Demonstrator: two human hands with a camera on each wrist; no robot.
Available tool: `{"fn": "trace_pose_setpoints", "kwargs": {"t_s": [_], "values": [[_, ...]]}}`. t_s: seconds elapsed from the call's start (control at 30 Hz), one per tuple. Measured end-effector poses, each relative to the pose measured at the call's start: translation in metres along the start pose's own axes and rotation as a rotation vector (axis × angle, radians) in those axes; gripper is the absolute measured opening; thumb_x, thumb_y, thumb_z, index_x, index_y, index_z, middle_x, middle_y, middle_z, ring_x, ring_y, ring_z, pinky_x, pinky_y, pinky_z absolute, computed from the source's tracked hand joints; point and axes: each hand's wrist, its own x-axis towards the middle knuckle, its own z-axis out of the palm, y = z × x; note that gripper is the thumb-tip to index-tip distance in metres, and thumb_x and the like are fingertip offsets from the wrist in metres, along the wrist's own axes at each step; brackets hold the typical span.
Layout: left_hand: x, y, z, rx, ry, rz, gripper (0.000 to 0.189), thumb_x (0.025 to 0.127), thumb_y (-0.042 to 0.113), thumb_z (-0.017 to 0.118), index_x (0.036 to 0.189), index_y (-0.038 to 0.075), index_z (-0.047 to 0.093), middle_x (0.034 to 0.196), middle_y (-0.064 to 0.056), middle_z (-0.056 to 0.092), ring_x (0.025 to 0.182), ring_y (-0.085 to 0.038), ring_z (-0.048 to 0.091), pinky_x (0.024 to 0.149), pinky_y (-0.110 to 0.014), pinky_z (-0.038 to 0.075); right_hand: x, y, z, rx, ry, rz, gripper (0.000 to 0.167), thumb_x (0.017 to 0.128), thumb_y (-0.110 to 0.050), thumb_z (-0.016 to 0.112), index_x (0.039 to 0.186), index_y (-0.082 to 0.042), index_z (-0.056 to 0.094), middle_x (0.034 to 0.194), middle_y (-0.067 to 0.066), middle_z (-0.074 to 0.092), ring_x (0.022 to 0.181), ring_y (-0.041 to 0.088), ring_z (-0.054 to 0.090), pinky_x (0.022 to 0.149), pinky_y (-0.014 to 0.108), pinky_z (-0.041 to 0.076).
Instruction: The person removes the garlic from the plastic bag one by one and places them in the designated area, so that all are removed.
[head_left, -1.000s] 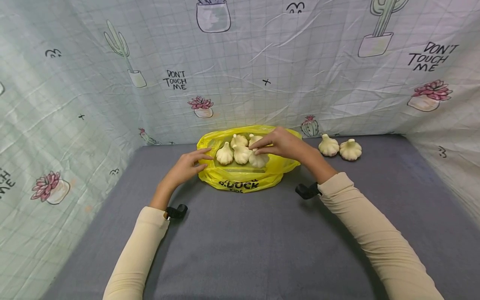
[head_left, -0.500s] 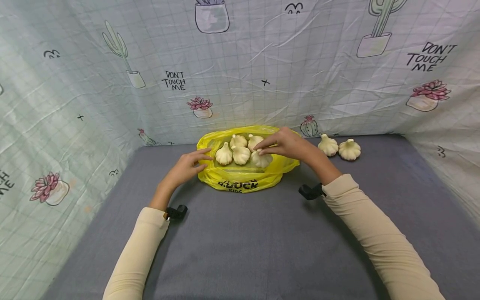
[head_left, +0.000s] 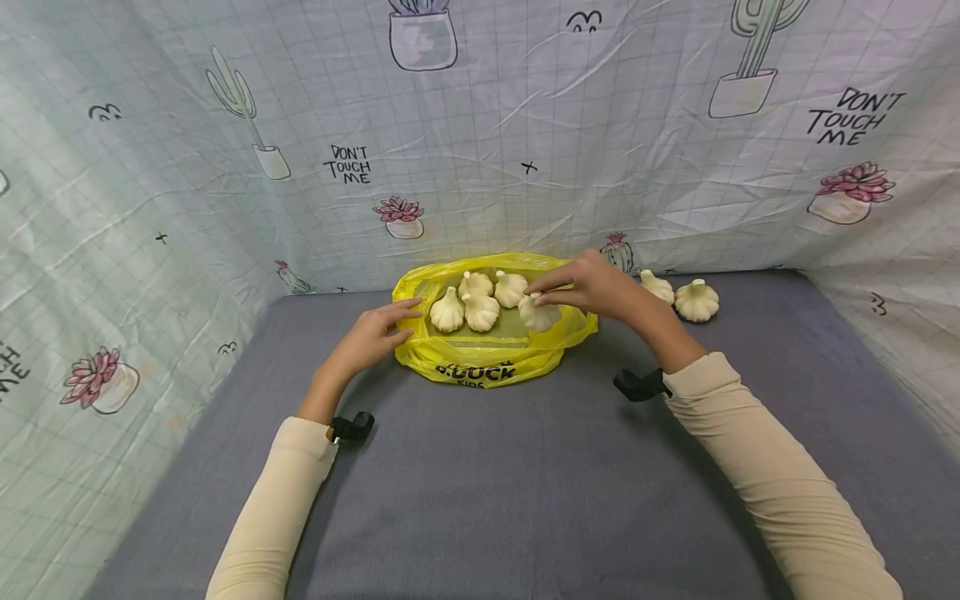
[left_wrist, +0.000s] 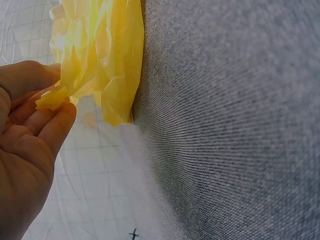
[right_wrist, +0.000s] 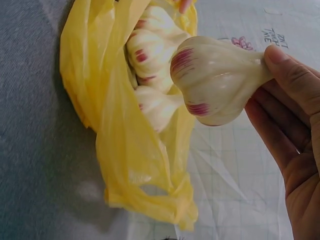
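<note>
A yellow plastic bag [head_left: 540, 354] with black lettering lies with its mouth spread, and several garlic bulbs [head_left: 482, 312] sit inside it. My left hand [head_left: 369, 339] pinches the bag's left edge between thumb and fingers, as the left wrist view shows. Over the right part of the bag's mouth, my right hand [head_left: 600, 287] holds one garlic bulb [right_wrist: 215, 82] by its stem. That bulb is white with purple-red streaks and hangs above the others, its round base pointing down and away from the fingers.
Two more garlic bulbs lie on the grey cloth [head_left: 480, 483] to the right of the bag; the nearer-in one [head_left: 657, 286] is partly covered by my right arm, the outer one [head_left: 697, 300] shows fully. A cactus-print curtain [head_left: 465, 125] hangs behind and along the sides.
My right hand has moved right and slightly up with the garlic bulb, away from the others in the bag. The left hand keeps its hold on the bag's edge.
</note>
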Motion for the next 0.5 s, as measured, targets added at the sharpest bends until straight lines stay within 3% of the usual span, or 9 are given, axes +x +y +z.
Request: {"fn": "trace_pose_setpoints", "kwargs": {"t_s": [0.17, 0.33, 0.5], "values": [[-0.001, 0.001, 0.000, -0.004, 0.001, 0.000, 0.042, 0.102, 0.008, 0.061, 0.143, 0.004, 0.058, 0.159, -0.008, 0.043, 0.120, -0.034, 0.059, 0.090, -0.049, 0.050, -0.005, 0.001, -0.003, -0.013, 0.011, -0.018, 0.023, 0.083, -0.004, 0.081, 0.106, -0.003, 0.081, 0.095, 0.006, 0.079, 0.045, 0.008, 0.049, 0.050, 0.025, 0.039], [-0.001, 0.001, 0.000, -0.006, 0.003, 0.001, 0.042, 0.102, 0.007, 0.061, 0.143, 0.004, 0.059, 0.159, -0.008, 0.043, 0.123, -0.034, 0.057, 0.091, -0.049, 0.050, -0.010, 0.001, -0.007, -0.039, 0.012, -0.009, 0.023, 0.083, -0.005, 0.081, 0.107, -0.005, 0.081, 0.095, 0.005, 0.079, 0.048, 0.006, 0.049, 0.050, 0.025, 0.039], [-0.001, 0.000, 0.000, -0.003, 0.003, 0.007, 0.042, 0.102, 0.006, 0.061, 0.143, 0.005, 0.059, 0.159, -0.009, 0.042, 0.124, -0.034, 0.057, 0.090, -0.049, 0.050, -0.015, 0.001, -0.011, -0.069, 0.021, -0.005, 0.024, 0.083, -0.005, 0.081, 0.107, -0.005, 0.081, 0.092, 0.005, 0.079, 0.047, 0.000, 0.034, 0.048, 0.025, 0.035]]}}
